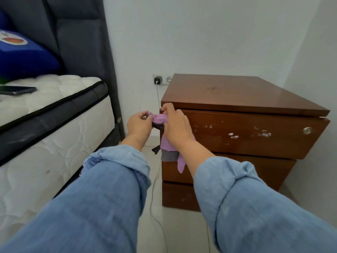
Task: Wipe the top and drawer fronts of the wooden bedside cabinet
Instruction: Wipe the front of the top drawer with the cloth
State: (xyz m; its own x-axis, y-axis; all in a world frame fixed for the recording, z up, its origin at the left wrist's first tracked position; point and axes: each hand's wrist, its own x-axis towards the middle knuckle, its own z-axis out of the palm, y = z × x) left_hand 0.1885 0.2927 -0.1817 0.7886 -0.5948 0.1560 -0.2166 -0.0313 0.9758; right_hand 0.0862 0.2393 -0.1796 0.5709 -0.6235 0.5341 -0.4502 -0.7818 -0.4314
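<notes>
Purple cloth [160, 119] gripped by both hands; wooden cabinet [244, 125] beside.

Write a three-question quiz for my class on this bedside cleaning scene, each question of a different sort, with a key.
1. True or false: the purple cloth is lying flat on the cabinet top.
2. Which hands grip the cloth? A. left hand only B. right hand only C. both
3. Fill in: a dark phone lies on the ____.

Key: 1. False; it is bunched between the hands in front of the top drawer. 2. C. 3. mattress.
</notes>
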